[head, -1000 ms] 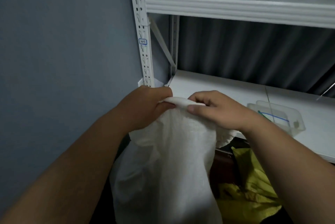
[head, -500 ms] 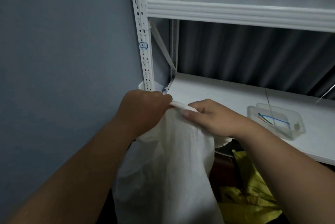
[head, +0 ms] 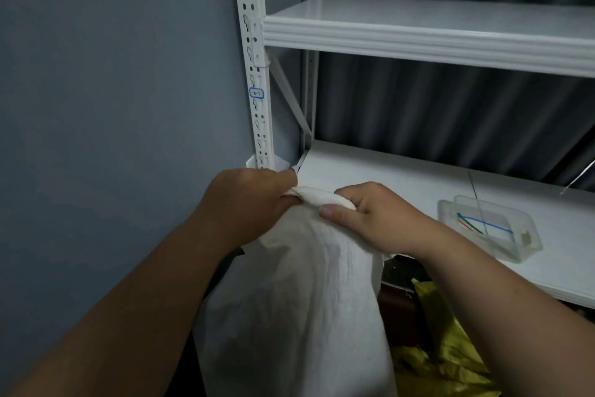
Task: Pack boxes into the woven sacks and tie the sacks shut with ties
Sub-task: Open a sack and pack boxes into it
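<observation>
A white woven sack [head: 299,306] hangs in front of me, its mouth gathered into a rolled bunch at the top. My left hand [head: 248,200] grips the left end of that bunch. My right hand [head: 370,216] grips the right end, thumb pressed along the front of the roll. What the sack holds is hidden. A clear plastic tray [head: 489,229] on the lower shelf to the right holds coloured ties [head: 479,224] in blue, green and red.
A white metal rack has an upper shelf [head: 418,39] and a lower shelf [head: 402,177], with a slotted upright [head: 254,75] just behind my hands. A grey wall is at the left. Yellow sack material [head: 444,358] lies under the lower shelf at the right.
Both hands have stayed on the sack's gathered mouth and kept working it into a tighter roll. The view has tilted down a little, so the shelves sit lower in frame.
</observation>
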